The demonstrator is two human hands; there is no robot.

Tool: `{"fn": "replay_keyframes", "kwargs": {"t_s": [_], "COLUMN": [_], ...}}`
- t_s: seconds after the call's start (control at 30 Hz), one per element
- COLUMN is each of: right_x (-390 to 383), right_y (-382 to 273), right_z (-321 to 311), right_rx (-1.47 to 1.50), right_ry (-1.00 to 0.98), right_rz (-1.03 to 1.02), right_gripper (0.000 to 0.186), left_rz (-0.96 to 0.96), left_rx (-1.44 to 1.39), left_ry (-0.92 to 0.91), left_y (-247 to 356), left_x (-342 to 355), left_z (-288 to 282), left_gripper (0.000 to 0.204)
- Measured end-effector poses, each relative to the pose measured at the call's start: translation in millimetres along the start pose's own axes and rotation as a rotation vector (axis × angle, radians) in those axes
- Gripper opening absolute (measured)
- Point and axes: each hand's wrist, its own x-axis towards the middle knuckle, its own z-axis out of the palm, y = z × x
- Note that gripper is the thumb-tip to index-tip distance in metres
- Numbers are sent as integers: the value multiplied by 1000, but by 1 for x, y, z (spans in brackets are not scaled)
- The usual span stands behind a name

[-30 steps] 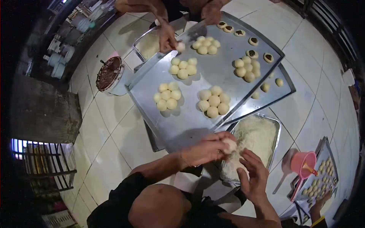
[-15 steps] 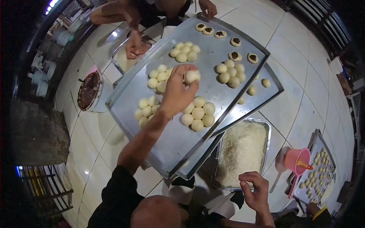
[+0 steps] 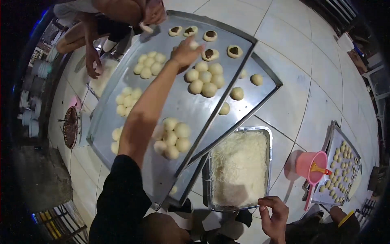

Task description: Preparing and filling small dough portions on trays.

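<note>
My left arm stretches across a large metal tray. At its far part my left hand has its fingers around a pale dough ball, partly hidden by them. Flattened dough rounds with dark filling lie just beyond and beside this hand. Clusters of smooth dough balls sit on the same tray, some behind my forearm. My right hand is half curled beside the near right corner of a rectangular pan of pale shreds. Its thumb and fingers are apart, with nothing visible between them.
A second tray with dough balls lies under the first. At right are a pink dipper with a brush and a tray of small dough pieces. A co-worker's hand holds a dough piece near a tub of dark filling.
My left hand has moved farther across the tray with the dough ball, toward the filled rounds. My right hand has stayed near the pan's corner. The co-worker's raised hand now holds a dough piece.
</note>
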Motion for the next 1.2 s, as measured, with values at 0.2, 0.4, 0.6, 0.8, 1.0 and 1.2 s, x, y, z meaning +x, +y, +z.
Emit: {"fn": "replay_keyframes", "kwargs": {"t_s": [0.2,0.4,0.6,0.8,1.0,1.2], "right_x": [24,53,53,47,38,42], "right_y": [17,102,93,99,100,39], "right_z": [-11,20,29,31,26,23], "right_rx": [24,-505,-429,-258,-212,135], "right_ry": [86,-5,-96,70,46,-2], "right_rz": [141,-238,149,21,-247,188], "right_gripper": [11,14,17,24,19,23], "left_rz": [-222,-139,10,15,-585,-886], "left_rx": [-440,92,-471,-1929,-2048,-1979], "left_ry": [234,-127,-36,28,-409,-525], "left_y": [7,42,60,132,177,162], "left_x": [-51,-12,-35,-117,-270,-357], "left_z": [-32,-21,-39,-80,-89,-40], "left_gripper": [33,18,21,30,35,37]}}
